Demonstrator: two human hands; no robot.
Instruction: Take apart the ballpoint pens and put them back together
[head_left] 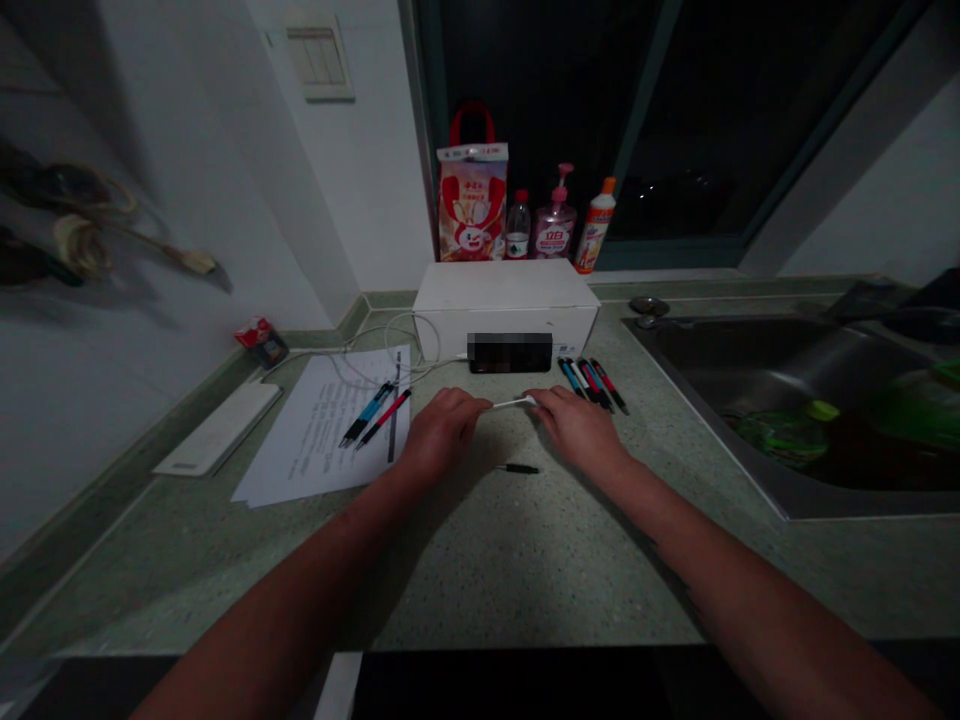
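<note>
A thin white stick-like piece [510,403] stretches between my two hands just above the counter. My left hand [444,428] pinches its left end. At the other end, where the piece looks wider, the fingers of my right hand [579,425] are closed on it. Its exact kind is too small and dim to make out. Below the hands, a short black pen part [520,468] with a thin tip lies on the counter. Several pens [591,384] lie side by side just beyond my right hand. Left of my left hand, a blue pen [367,414] and a red pen [383,419] rest on printed sheets [315,430].
A phone [510,354] with a white cable [442,366] leans against a white box [510,290]. A white power bank-like slab [219,430] and a small red pack [261,342] sit at left. The metal sink [720,440] is at right. Bottles and a bag [472,205] stand behind.
</note>
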